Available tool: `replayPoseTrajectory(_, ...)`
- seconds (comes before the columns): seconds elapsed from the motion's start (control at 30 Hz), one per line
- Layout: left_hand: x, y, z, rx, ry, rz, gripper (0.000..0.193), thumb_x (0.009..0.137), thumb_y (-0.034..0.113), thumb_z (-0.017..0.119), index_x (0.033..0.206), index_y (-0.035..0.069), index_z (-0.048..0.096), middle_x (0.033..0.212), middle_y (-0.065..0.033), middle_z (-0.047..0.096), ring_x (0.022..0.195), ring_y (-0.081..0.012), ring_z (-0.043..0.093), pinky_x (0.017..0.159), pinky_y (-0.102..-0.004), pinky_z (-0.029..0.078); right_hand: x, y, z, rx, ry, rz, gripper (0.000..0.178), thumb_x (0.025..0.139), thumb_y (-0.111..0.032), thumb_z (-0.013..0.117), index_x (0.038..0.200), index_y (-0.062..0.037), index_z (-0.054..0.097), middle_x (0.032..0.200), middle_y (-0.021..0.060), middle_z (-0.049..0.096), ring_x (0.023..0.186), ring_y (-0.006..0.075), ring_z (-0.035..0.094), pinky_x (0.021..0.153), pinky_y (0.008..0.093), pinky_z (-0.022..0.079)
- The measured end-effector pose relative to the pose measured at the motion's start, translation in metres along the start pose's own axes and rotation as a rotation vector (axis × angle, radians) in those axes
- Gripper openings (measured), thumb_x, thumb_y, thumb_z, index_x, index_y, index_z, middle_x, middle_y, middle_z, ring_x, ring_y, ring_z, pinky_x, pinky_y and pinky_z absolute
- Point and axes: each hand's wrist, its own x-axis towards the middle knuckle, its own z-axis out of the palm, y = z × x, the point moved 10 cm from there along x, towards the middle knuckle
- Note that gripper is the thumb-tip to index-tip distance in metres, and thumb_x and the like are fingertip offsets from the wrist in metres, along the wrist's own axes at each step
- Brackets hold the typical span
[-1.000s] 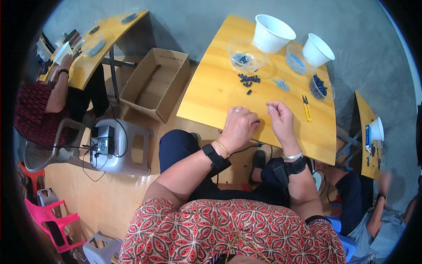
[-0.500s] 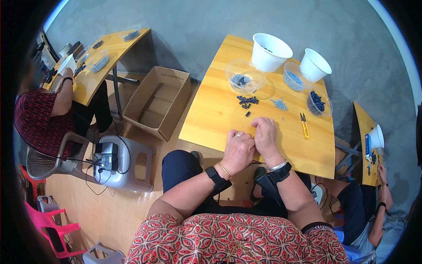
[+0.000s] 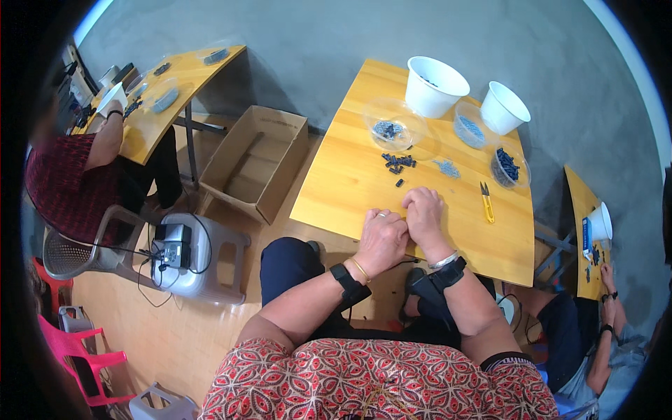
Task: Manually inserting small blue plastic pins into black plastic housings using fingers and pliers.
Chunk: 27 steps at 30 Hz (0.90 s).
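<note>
The heap of small dark parts [image 3: 399, 162], used here as reference, lay on the yellow wooden table [image 3: 336, 185]. A single dark part [image 3: 400, 183] lay apart, just on the heap's near side. Nearer the wearer, by the table edge, the left hand [image 3: 383, 239] and right hand [image 3: 424, 218] met, fingers curled inward; the space between the fingertips was hidden, so could not tell whether either gripped anything. Silvery pieces [image 3: 446, 169] lay scattered right of the heap. Just beyond the heap stood a clear bowl [image 3: 414, 126] of mixed pieces; farther beyond, a large white tub [image 3: 424, 100]. Beyond and right of the heap: a smaller white tub [image 3: 502, 114] and a clear container [image 3: 470, 143] of blue-grey pieces. Well right: a container of dark pieces [image 3: 505, 165] and, nearer the wearer, yellow-handled snips [image 3: 488, 204]. Left of the heap, on the floor: an open cardboard box [image 3: 283, 173].
</note>
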Motion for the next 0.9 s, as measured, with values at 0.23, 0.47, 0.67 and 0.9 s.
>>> replayPoseTrajectory(0.23,0.008,-0.051,0.007,-0.861,0.026,-0.598,0.011,0.080,0.012,0.064,0.078,0.002,0.064,0.070,0.0013,0.060,0.064,-0.0034,0.049,0.058,-0.0183,0.040,-0.008,0.016,-0.030,0.874,0.076,0.218,0.012,0.084,-0.005,0.051,0.095,-0.0006,0.051,0.078,0.0069,0.054,0.072,0.0139,0.051,0.066,0.0259,0.042)
replayPoseTrajectory(0.47,0.005,-0.055,0.039,-1.352,0.118,-0.815,0.010,0.081,0.012,0.064,0.081,0.002,0.065,0.070,0.0012,0.060,0.063,-0.0043,0.048,0.058,-0.0184,0.041,-0.008,-0.012,-0.048,0.575,0.100,-0.017,0.010,0.083,-0.005,0.054,0.092,-0.0018,0.050,0.078,0.0110,0.054,0.069,0.0226,0.055,0.063,0.0312,0.045)
replayPoseTrajectory(0.67,0.009,-0.047,0.054,-1.345,0.006,-0.825,0.012,0.085,0.009,0.058,0.091,0.000,0.062,0.081,-0.0034,0.062,0.068,-0.0081,0.054,0.062,-0.0201,0.045,-0.007,0.009,-0.056,0.488,0.095,-0.014,0.007,0.083,-0.003,0.053,0.089,-0.0023,0.050,0.077,0.0128,0.054,0.068,0.0272,0.056,0.060,0.0323,0.045)
replayPoseTrajectory(0.9,0.009,-0.046,0.049,-1.272,-0.061,-0.731,0.013,0.085,0.008,0.058,0.093,-0.001,0.061,0.080,-0.0034,0.061,0.066,-0.0085,0.054,0.060,-0.0227,0.047,-0.009,0.009,-0.059,0.521,0.068,-0.050,0.008,0.081,0.002,0.051,0.088,-0.0020,0.051,0.076,0.0124,0.054,0.066,0.0274,0.056,0.059,0.0317,0.045)
